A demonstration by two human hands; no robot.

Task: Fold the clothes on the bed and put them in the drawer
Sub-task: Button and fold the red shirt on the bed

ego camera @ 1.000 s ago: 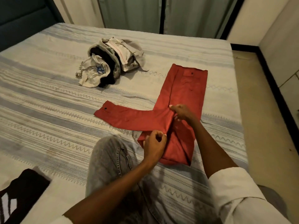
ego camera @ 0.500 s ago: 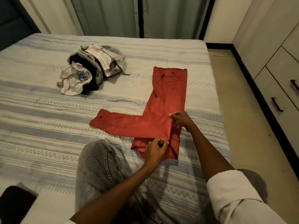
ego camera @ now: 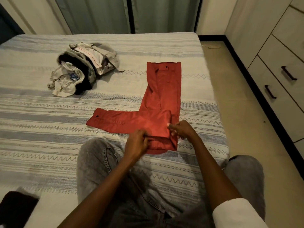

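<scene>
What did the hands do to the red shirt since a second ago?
Both hands kept their pinch on the red shirt and went on folding its near end. The left hand now holds the bottom hem doubled up, so less shirt lies below the sleeve; the right hand grips the fold's right edge. The sleeve lying out to the left, the pile of clothes and the bed stayed as they were.

red garment (ego camera: 162, 102): near end now folded up | left hand (ego camera: 137, 143), right hand (ego camera: 182, 130): drawn closer together on it
</scene>
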